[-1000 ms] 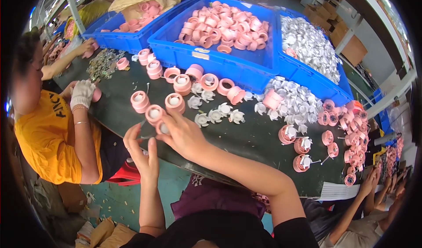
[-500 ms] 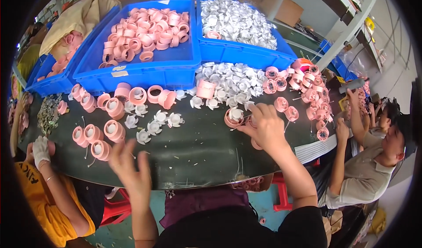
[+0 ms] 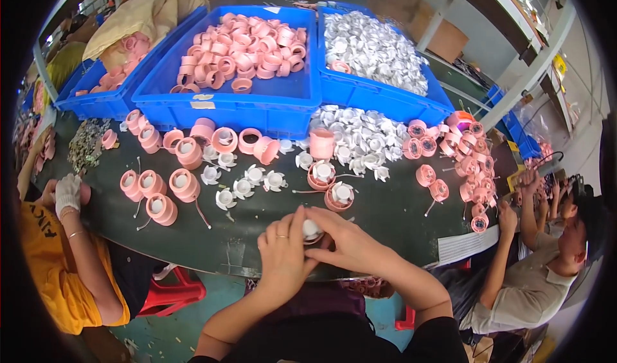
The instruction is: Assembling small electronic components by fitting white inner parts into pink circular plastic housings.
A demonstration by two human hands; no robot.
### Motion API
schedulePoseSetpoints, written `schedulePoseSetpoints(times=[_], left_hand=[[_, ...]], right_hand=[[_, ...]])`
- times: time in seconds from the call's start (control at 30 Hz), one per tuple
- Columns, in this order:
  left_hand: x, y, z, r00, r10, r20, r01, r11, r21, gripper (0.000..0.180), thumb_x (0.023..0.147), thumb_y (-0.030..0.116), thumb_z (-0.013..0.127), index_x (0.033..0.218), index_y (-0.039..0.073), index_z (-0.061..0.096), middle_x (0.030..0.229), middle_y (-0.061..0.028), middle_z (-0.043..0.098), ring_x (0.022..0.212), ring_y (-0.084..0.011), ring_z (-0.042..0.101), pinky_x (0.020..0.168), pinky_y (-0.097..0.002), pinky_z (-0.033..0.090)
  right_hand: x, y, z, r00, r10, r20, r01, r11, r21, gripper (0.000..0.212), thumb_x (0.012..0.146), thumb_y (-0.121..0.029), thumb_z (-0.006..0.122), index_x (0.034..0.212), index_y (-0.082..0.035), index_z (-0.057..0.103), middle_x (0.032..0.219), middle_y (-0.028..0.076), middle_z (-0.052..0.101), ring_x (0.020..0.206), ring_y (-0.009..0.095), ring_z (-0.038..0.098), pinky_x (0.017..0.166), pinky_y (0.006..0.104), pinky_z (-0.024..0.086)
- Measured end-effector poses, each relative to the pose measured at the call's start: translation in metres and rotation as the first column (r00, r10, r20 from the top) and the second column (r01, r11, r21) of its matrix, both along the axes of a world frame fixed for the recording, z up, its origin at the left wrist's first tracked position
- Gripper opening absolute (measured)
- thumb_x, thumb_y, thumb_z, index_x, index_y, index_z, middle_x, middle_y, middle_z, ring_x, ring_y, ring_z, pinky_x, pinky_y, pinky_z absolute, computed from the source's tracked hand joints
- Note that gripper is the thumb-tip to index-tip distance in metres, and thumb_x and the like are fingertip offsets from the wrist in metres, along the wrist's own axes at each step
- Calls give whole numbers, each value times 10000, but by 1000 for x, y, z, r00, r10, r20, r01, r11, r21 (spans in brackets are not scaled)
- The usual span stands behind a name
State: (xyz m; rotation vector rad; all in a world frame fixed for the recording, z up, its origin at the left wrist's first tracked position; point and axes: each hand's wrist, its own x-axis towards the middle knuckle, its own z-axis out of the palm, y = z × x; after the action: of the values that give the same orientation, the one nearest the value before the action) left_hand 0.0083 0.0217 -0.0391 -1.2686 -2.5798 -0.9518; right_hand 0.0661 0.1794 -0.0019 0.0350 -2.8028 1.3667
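My left hand (image 3: 283, 247) and my right hand (image 3: 353, 235) meet over the near middle of the table. Between their fingers is a round pink housing with a white finned insert (image 3: 312, 229) at its top; fingers cover most of its sides. Just beyond them are a pink housing with a white insert (image 3: 339, 196) and another such housing (image 3: 321, 174), trailing thin wires. To the left stands a group of similar filled pink housings (image 3: 161, 208). Several loose white finned pieces (image 3: 243, 187) lie between that group and my hands.
Behind are a blue bin of pink rings (image 3: 225, 114) and a blue bin of white pieces (image 3: 379, 98). White pieces (image 3: 360, 138) heap before it. Wired pink housings (image 3: 472, 163) pile at the right. A gloved co-worker's hand (image 3: 67, 194) is at left; another person (image 3: 533, 260) sits right.
My left hand has swung right from beside the left group, and my right hand has come left and nearer. Both now hold one pink housing together. The view has shifted a little.
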Motion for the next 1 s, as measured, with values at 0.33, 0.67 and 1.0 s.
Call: schedulePoseSetpoints(times=[0.33, 0.67, 1.0], left_hand=[[-29, -29, 8, 983, 115, 140, -129, 988, 91, 713, 610, 275, 815, 1199, 34, 493, 1099, -128, 516, 1024, -310, 465, 849, -411, 358], [-31, -61, -10, 865, 17, 502, -316, 794, 519, 595, 648, 89, 815, 1131, 22, 474, 1029, -127, 541, 925, -280, 598, 818, -329, 501], [-38, -74, -6, 721, -376, 582, -389, 474, 790, 627, 703, -109, 705, 1125, 78, 280, 1207, -181, 459, 995, -270, 622, 815, -332, 544]], right_hand=[[-131, 81, -1, 894, -395, -212, 448, 758, 474, 493, 682, -392, 738, 1000, -32, 623, 981, 181, 635, 893, 350, 636, 754, 438, 504], [-124, 45, 11, 928, -156, -338, 219, 963, 155, 617, 647, -66, 713, 1219, 17, 496, 1067, 179, 556, 990, 315, 590, 844, 361, 482], [-66, -37, 39, 926, 204, -319, -221, 975, -19, 628, 764, -75, 728, 1302, 11, 415, 1178, 151, 471, 1028, 215, 522, 751, 274, 537]])
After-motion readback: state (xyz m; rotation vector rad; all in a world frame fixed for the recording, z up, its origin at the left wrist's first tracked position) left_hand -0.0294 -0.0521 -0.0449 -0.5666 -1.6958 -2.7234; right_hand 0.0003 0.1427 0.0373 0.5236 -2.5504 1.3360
